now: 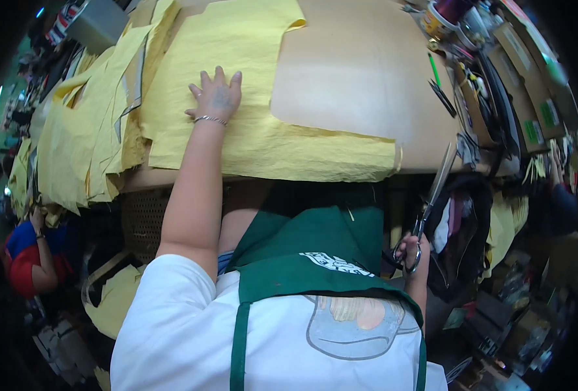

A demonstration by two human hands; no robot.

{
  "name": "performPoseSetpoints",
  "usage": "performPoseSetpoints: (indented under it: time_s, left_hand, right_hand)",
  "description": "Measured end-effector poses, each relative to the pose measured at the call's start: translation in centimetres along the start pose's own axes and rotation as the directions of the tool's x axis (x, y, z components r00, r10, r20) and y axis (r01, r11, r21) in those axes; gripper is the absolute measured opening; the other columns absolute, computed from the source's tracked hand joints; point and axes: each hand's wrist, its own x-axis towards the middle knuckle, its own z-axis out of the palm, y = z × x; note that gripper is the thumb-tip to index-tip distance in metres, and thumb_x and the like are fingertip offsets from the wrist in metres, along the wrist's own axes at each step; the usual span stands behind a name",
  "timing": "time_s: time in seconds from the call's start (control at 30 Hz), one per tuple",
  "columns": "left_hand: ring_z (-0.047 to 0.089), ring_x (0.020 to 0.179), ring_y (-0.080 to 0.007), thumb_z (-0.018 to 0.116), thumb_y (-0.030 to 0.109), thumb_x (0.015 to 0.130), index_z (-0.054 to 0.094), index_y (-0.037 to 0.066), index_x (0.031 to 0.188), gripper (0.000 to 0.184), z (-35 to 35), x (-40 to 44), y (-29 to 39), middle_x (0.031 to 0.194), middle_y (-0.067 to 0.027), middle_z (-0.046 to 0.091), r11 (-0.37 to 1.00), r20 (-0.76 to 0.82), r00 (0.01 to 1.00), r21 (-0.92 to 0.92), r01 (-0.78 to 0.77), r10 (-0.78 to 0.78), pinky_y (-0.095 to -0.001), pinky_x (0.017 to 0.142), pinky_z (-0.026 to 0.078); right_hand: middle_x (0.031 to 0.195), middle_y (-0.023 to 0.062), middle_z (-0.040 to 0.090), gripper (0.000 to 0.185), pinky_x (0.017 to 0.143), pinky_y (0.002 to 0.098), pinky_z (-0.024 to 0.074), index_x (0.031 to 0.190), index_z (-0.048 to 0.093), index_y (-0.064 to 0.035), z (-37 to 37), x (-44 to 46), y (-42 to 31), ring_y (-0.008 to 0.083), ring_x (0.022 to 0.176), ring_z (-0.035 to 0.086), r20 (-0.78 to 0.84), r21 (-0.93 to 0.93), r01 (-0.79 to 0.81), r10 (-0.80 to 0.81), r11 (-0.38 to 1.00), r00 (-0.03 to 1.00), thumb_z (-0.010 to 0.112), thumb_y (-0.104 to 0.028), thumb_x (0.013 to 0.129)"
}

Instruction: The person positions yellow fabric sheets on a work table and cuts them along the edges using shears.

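Note:
A large piece of yellow fabric point(237, 39) lies flat over the table, its cut edge turning a corner and running right as a strip along the table's front. My left hand point(217, 96) rests palm down on it with fingers spread, a bracelet at the wrist. Beside my body, below the table's front edge, my right hand point(410, 251) grips a pair of scissors point(432, 199) by the handles. The long blades point up and look closed or nearly so. They are apart from the fabric.
More yellow fabric pieces point(80, 143) hang over the table's left side. The brown tabletop point(347, 72) shows at centre right. A green pen point(434, 68), tubs point(437, 23) and cardboard boxes point(520, 55) line the right side. Another person point(31, 251) sits at far left.

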Motion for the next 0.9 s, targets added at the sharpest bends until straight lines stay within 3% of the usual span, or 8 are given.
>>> performPoseSetpoints:
  time_s: [0.03,0.07,0.17,0.4,0.7,0.8,0.83,0.9]
  left_hand:
    - [0.002,0.128,-0.0392,0.033,0.05,0.084,0.021,0.019,0.134,0.059,0.3,0.4,-0.1,0.14,-0.014,0.008,0.993,0.058,0.993,0.047,0.104,-0.107,-0.0657,0.092,0.014]
    - [0.002,0.128,-0.0388,0.032,0.05,0.084,0.02,0.019,0.134,0.059,0.7,0.4,0.2,0.14,-0.0136,0.007,0.994,0.023,0.997,0.082,0.076,-0.078,-0.0653,0.092,0.014]
    - [0.003,0.128,-0.0386,0.032,0.056,0.082,0.02,0.019,0.134,0.064,2.7,1.1,1.9,0.14,-0.0113,0.009,0.989,-0.059,0.996,0.137,-0.059,0.067,-0.066,0.093,0.011]
    - [0.008,0.129,-0.0267,0.031,0.059,0.081,0.024,0.026,0.132,0.061,2.1,9.8,5.7,0.14,-0.0008,0.014,0.85,0.05,0.881,0.244,-0.467,0.47,-0.063,0.095,0.013]
    - [0.012,0.129,-0.0234,0.03,0.061,0.08,0.029,0.03,0.129,0.058,1.2,19.5,6.9,0.14,0.0019,0.016,0.705,0.078,0.752,0.296,-0.645,0.655,-0.0619,0.096,0.014]
    - [0.019,0.127,-0.0222,0.039,0.051,0.082,0.039,0.023,0.124,0.051,2.1,20.5,6.6,0.137,-0.0003,0.025,0.701,-0.199,0.676,0.295,-0.649,0.71,-0.0585,0.097,0.019]
    - [0.017,0.128,-0.0247,0.04,0.032,0.085,0.036,0.012,0.126,0.046,-0.7,17.9,6.9,0.138,-0.0074,0.022,0.746,-0.125,0.738,0.18,-0.641,0.664,-0.0513,0.101,0.017]
    - [0.033,0.117,-0.0267,0.049,0.022,0.081,0.048,0.009,0.111,0.033,0.6,17.1,5.1,0.124,-0.0103,0.039,0.674,-0.436,0.575,0.105,-0.732,0.692,-0.0431,0.094,0.029]
  right_hand:
    - [0.056,-0.0013,0.043,0.062,0.043,0.019,0.036,0.074,0.043,-0.0054,0.2,0.2,-0.2,0.0071,0.047,0.046,0.002,0.002,-0.016,0.016,1.0,1.0,0.057,-0.065,0.064]
    - [0.056,-0.0013,0.043,0.062,0.043,0.019,0.0358,0.073,0.043,-0.0055,0.5,0.3,-0.4,0.0071,0.047,0.046,-0.002,0.004,-0.033,0.033,0.999,0.999,0.057,-0.065,0.064]
    - [0.056,-0.0015,0.043,0.062,0.043,0.019,0.0358,0.073,0.043,-0.0056,1.0,0.5,-0.9,0.0071,0.047,0.046,-0.012,-0.015,-0.056,0.056,0.998,0.998,0.058,-0.065,0.063]
    - [0.057,-0.002,0.045,0.055,0.043,0.0192,0.0367,0.074,0.046,-0.0053,1.1,-0.6,-1.8,0.0062,0.047,0.045,0.058,-0.175,-0.091,0.102,0.98,0.993,0.064,-0.056,0.065]
    - [0.057,-0.0024,0.043,0.059,0.047,0.0239,0.0324,0.068,0.047,-0.0035,4.6,-0.9,-2.3,0.0076,0.054,0.039,0.167,-0.418,-0.183,0.274,0.89,0.947,0.068,-0.058,0.058]
    - [0.057,-0.0021,0.042,0.058,0.048,0.0235,0.0327,0.068,0.047,-0.004,5.2,-0.2,-2.0,0.0077,0.054,0.039,0.207,-0.383,-0.191,0.285,0.904,0.936,0.066,-0.059,0.06]
    - [0.057,-0.0021,0.042,0.058,0.048,0.0234,0.0327,0.068,0.047,-0.0042,5.6,0.0,-2.4,0.0078,0.053,0.039,0.209,-0.384,-0.183,0.279,0.905,0.937,0.066,-0.058,0.06]
    - [0.056,-0.002,0.043,0.056,0.048,0.0234,0.0333,0.068,0.047,-0.0041,6.0,0.8,-2.9,0.008,0.053,0.04,0.226,-0.376,-0.171,0.269,0.911,0.936,0.067,-0.056,0.062]
